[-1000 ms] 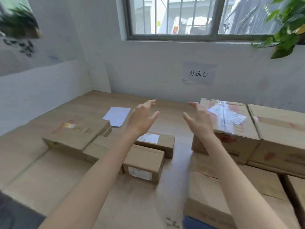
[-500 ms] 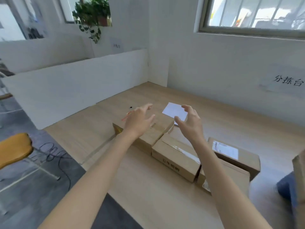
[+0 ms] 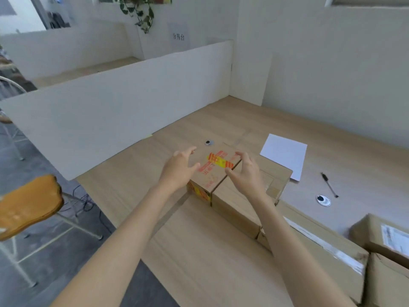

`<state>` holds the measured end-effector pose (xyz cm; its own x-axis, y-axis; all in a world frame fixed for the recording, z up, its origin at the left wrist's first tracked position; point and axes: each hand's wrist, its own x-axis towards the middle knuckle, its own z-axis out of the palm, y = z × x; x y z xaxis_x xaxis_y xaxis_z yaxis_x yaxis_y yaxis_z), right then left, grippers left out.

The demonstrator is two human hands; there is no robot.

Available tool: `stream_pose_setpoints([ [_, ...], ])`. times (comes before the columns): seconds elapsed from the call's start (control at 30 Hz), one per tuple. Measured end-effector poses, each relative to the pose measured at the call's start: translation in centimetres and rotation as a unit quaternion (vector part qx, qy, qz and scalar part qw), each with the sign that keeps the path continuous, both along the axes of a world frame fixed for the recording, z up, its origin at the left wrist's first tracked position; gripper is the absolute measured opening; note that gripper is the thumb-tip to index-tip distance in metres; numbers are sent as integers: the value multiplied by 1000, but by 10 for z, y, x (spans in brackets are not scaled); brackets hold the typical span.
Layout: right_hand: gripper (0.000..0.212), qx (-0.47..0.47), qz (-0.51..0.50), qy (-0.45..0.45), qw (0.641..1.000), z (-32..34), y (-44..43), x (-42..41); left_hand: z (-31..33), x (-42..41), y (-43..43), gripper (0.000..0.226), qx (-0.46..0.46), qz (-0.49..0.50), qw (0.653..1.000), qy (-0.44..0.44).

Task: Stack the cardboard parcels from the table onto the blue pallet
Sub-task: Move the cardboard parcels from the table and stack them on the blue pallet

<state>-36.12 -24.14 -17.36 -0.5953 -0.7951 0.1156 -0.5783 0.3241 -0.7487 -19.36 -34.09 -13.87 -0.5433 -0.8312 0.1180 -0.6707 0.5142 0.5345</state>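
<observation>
A cardboard parcel with red print and yellow tape (image 3: 213, 168) lies on the wooden table (image 3: 199, 251), the leftmost of a row of parcels. My left hand (image 3: 179, 168) hovers at its left edge with fingers spread. My right hand (image 3: 244, 172) hovers over its right edge, fingers loosely curved, holding nothing. A plain parcel (image 3: 250, 196) lies against the right side of the taped one. Further right lie a long parcel with clear tape (image 3: 321, 247) and a parcel with a white label (image 3: 385, 235). The blue pallet is out of view.
A white sheet of paper (image 3: 285, 155) and a black pen (image 3: 329, 184) lie on the table behind the parcels. Two round cable grommets (image 3: 323, 200) sit in the tabletop. A white partition (image 3: 124, 107) borders the table's left side. A yellow stool (image 3: 28, 206) stands on the floor at left.
The view has swung left, away from the big boxes at right. Both hands have come down close over the red-printed parcel.
</observation>
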Motion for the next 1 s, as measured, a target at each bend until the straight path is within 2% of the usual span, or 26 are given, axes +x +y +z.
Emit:
stream_pose_setpoints([
  [0.17,64,83,-10,15,996,-48,-52,5,-44,-14,-61,62,46,-34,997,-58],
  [0.33,74,173,-20,50,984,-92,-77,14,-92,-33,-100,90,73,-86,984,-138],
  [0.47,87,239,-24,121,963,-120,-86,23,-134,-41,-123,118,130,-151,952,-233],
  [0.57,95,271,-34,156,949,-133,-90,28,-161,-46,-137,129,156,-201,929,-269],
  [0.67,94,288,-36,185,939,-139,-95,31,-183,-46,-151,131,153,-230,929,-245],
  [0.8,95,292,-52,189,936,-146,-102,37,-202,-42,-166,120,133,-263,942,-160],
  [1.0,100,281,-67,188,939,-150,-124,47,-212,-26,-187,117,171,-256,946,-100],
])
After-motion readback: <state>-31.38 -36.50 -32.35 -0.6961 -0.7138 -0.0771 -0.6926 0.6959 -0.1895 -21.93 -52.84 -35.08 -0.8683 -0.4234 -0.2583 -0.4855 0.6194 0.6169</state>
